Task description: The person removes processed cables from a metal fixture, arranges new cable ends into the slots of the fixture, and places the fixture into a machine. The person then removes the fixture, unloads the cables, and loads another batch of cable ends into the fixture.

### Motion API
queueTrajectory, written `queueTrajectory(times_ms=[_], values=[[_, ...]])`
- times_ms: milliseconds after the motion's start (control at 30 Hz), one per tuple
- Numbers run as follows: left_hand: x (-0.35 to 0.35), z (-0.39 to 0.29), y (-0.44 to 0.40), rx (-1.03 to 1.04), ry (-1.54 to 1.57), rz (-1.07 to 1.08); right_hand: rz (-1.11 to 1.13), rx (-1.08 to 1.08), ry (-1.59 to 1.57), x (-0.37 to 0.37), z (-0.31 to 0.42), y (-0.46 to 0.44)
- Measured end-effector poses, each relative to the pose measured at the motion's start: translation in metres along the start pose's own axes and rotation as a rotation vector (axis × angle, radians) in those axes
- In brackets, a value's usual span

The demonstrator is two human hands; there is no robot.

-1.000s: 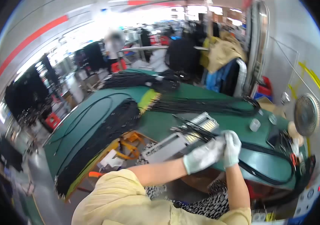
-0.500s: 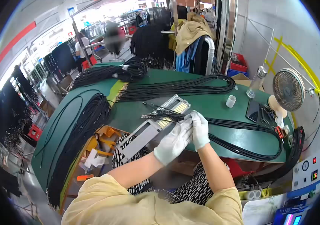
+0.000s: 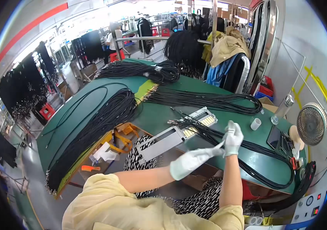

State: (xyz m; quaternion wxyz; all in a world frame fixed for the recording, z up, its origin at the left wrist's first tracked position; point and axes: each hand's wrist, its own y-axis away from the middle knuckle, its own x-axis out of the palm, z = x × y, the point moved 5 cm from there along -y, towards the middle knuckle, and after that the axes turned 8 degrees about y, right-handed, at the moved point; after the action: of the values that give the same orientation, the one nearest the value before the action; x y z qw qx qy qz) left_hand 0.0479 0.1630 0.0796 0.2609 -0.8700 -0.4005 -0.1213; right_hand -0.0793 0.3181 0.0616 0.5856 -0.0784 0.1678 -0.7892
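Note:
Both my hands wear white gloves and meet above the front edge of the green table (image 3: 154,124). My right hand (image 3: 233,138) is raised, with its fingers curled closed. My left hand (image 3: 192,160) reaches across to its base, the narrow white glove fingers touching it; motion blurs them, and what lies between the hands is hidden. Behind them a bundle of black cables (image 3: 263,151) loops over the table. Its loose ends rest across a grey metal fixture (image 3: 163,142) with a row of pale yellow slots (image 3: 201,125).
More black cable bundles lie at the left (image 3: 94,122) and back (image 3: 205,99). To the right stand a white cup (image 3: 256,124), a clear bottle (image 3: 285,105), a phone (image 3: 274,137) and a fan (image 3: 311,124). An open drawer (image 3: 113,151) holds an orange-handled tool (image 3: 90,168).
My hands, earlier pressed together flat over the cables, have drawn apart at the wrists. My right hand has curled closed and lifted clear of the cables. The view has turned left.

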Motion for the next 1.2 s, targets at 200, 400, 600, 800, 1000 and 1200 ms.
queueTrajectory(times_ms=[200, 400, 600, 800, 1000, 1200], values=[[-0.034, -0.022, -0.011, 0.039, 0.412, -0.115, 0.63, -0.076, -0.32, 0.054, 0.033, 0.053], [-0.013, -0.01, -0.018, -0.085, 1.711, -0.316, 0.214, 0.159, -0.516, 0.05, 0.009, 0.042], [0.017, -0.042, 0.002, -0.01, 0.239, -0.227, -0.067, 0.156, -0.51, 0.01, -0.016, -0.002], [0.079, -0.169, 0.006, 0.093, -0.094, 0.165, 1.452, 0.418, -1.769, 0.011, -0.069, -0.04], [0.136, -0.227, -0.019, 0.781, 0.084, 0.433, 0.843, 0.467, -1.737, 0.025, -0.116, -0.035], [0.099, -0.245, -0.012, 0.84, -0.039, 0.581, 0.483, 0.513, -1.487, 0.028, -0.161, -0.044]])
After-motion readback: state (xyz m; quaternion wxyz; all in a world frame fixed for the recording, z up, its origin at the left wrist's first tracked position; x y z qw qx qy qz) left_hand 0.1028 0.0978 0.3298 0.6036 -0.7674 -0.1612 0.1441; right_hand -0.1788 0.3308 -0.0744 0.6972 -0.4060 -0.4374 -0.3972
